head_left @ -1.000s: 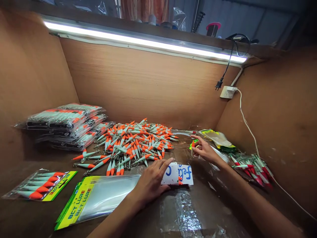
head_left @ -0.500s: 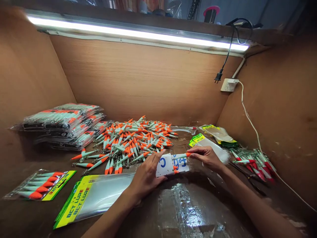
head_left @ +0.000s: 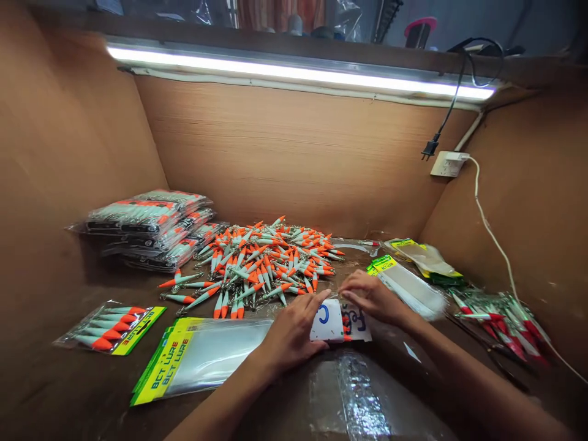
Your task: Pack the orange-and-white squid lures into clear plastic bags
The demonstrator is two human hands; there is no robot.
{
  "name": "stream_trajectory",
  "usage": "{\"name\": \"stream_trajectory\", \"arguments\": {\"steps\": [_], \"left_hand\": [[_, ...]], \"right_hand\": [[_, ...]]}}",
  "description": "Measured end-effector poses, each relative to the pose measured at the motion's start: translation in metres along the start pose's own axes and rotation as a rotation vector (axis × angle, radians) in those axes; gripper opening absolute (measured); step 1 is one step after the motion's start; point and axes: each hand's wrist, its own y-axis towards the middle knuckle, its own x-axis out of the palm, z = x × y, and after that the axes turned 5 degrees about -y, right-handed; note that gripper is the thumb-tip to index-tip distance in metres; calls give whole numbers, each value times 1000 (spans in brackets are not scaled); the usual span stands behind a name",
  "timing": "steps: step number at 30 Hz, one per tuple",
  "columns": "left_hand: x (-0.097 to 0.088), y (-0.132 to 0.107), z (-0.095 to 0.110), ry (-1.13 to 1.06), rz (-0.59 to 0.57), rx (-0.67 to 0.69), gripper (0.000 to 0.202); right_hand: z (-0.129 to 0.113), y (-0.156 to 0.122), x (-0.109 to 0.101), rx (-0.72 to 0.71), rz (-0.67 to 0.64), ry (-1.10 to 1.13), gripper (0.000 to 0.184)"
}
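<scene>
My left hand [head_left: 294, 334] lies flat, fingers stretched, on the left end of a white card [head_left: 331, 323] with blue writing that rests on the brown table. My right hand [head_left: 373, 297] is at the card's right end with its fingers pinched together; an orange-tipped lure [head_left: 345, 324] shows on the card just under them. A big heap of orange and pale green lures [head_left: 264, 260] sits just beyond both hands.
Empty green-headed BCT LURE bags [head_left: 193, 358] lie at my left. A filled pack [head_left: 110, 327] lies further left, and stacked filled packs [head_left: 151, 226] stand at the back left. More bags [head_left: 404, 282] and red-white lures [head_left: 505, 318] are on the right.
My right hand came back from the bags at the right with a lure and is now down on the card's right end. My left hand stayed on the card.
</scene>
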Motion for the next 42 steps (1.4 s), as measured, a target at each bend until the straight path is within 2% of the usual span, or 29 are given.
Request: {"name": "stream_trajectory", "arguments": {"steps": [3,7,10,13,18,20,22,26,28,32,36,38,42], "left_hand": [[1,-1,2,5,-52,-9,99],[3,-4,3,22,-112,-26,103],[2,-5,4,32,-122,-28,104],[-1,-6,7,45,-128,-24,104],[-2,-7,10,30,-122,-14,104],[-1,-7,10,15,-106,-12,103],[0,-8,9,8,-79,-22,101],[0,-6,3,7,10,-58,98],[0,-5,0,0,57,-66,99],[1,-2,-8,-13,115,-69,102],[1,1,-11,-4,135,-62,101],[2,1,-10,-7,129,-57,102],[4,1,-4,-39,111,-42,107]], "right_hand": [[1,51,14,-65,40,-148,15],[-7,120,52,-262,-164,-445,19],[-12,146,68,-302,-193,-478,16],[-4,150,59,-234,-95,-437,16],[37,135,-1,68,210,-281,20],[52,119,-22,173,278,-186,28],[61,94,-34,237,297,-57,37],[57,33,-30,411,294,453,46],[49,6,-25,471,261,560,45],[35,-28,-30,463,152,404,35],[31,-36,-39,337,96,216,26],[28,-35,-33,264,95,195,25],[13,-30,-3,167,84,138,24]]}}
